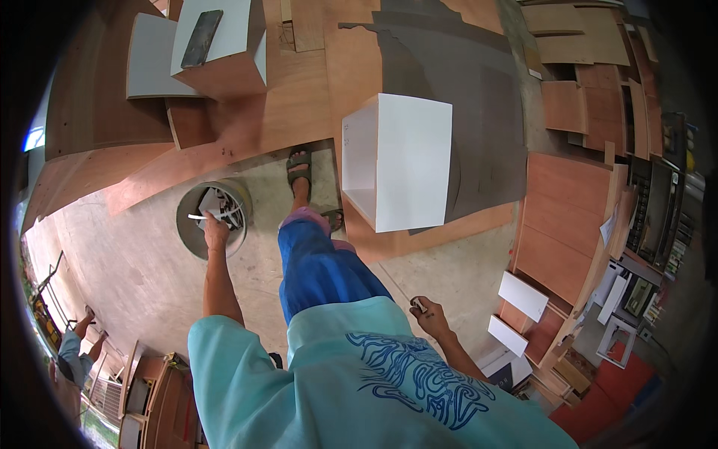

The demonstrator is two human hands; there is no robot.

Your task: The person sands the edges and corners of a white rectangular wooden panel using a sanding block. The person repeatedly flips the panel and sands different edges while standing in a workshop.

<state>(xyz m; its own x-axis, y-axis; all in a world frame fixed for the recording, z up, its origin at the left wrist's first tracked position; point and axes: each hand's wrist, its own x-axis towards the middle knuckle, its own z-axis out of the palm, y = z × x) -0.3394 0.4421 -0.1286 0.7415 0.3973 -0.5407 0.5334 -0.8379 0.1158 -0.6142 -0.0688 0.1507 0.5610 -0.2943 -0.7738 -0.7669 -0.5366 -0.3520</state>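
My left hand (216, 229) is over a round bin (185, 238) on the concrete floor, its fingers closed on a thin white strip (196, 216). Strips and scraps (216, 199) lie in the bin. At my right side my right hand (431, 317) is curled around a small object (416, 306), mostly hidden by the fingers; I cannot tell what it is. Ahead of my feet and to the right, an open-fronted white box (414, 163) of board stands on plywood and a grey sheet (488, 112).
Another white and brown box (235, 73) stands at upper left with a dark flat slab (202, 39) on top. Wooden cabinets (566, 207) and stacked boards (583, 39) line the right. At far left another person (73, 348) is partly in view. Plywood sheets (297, 101) lie ahead.
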